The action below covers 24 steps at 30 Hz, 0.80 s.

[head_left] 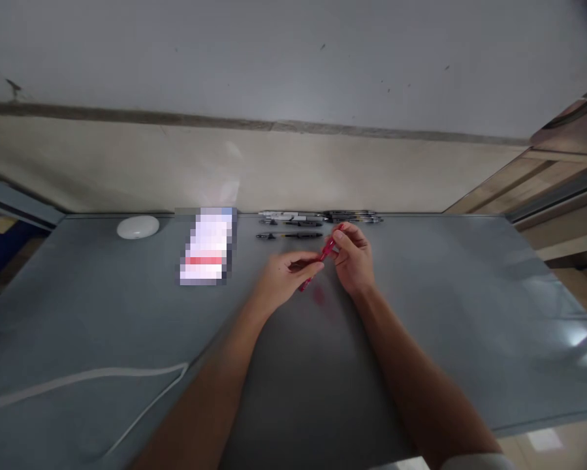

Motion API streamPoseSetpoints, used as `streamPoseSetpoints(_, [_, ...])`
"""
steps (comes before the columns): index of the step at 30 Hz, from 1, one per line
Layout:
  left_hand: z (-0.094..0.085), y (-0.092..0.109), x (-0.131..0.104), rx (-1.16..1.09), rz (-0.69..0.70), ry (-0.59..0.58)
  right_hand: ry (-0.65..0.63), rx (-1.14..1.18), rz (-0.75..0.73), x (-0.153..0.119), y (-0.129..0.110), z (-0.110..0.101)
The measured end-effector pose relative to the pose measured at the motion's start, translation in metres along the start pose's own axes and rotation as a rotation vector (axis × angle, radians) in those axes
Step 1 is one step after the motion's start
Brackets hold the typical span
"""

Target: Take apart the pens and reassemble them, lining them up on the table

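Head view: red pen (328, 248) pinched between fingers (313, 268)

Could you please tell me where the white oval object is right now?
In the head view, the white oval object lies at the far left of the grey table, near its back edge, left of the pixelated phone-like item.

pens (293, 235) on table (450, 313) | phone (207, 245) left of pens | wall (362, 173) behind

Glossy red pen (328, 249), plain grey tabletop (444, 313), white oval object (138, 227), beige-and-grey wall (273, 153).
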<state>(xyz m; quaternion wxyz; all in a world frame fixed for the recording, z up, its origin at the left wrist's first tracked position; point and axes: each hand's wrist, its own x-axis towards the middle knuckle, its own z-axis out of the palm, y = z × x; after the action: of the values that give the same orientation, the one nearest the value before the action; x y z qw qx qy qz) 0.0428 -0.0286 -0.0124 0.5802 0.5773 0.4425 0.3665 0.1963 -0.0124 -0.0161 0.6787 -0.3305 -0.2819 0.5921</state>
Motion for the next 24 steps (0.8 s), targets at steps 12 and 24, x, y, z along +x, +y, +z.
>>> streamPoseSetpoints(12, [-0.006, 0.01, -0.002, -0.114, -0.087, -0.157, -0.074, -0.013, 0.044, -0.002, -0.002, 0.002])
streamPoseSetpoints(24, [-0.004, 0.001, 0.001, 0.009, -0.014, 0.002, 0.033, -0.008, -0.025, 0.001, 0.001, 0.0])
